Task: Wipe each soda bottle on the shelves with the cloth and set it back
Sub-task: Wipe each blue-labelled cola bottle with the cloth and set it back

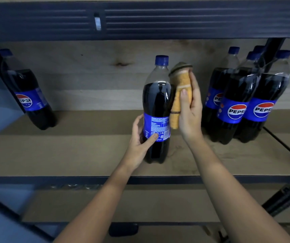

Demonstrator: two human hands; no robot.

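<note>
A 1.5 L soda bottle (pixel 156 106) with a blue cap and blue label stands upright on the middle of the wooden shelf (pixel 88 155), its back label toward me. My left hand (pixel 140 139) grips its lower body, thumb across the label. My right hand (pixel 190 109) holds a folded orange cloth (pixel 179 95) pressed against the bottle's right side. A group of several soda bottles (pixel 240 102) stands at the right. One more bottle (pixel 26 92) stands at the far left.
A dark metal beam (pixel 140 20) of the shelf above runs across the top. A dark upright post (pixel 272 53) stands behind the right group. The shelf's front rail (pixel 53 179) crosses below my hands, and a lower shelf (pixel 158 204) lies beneath it.
</note>
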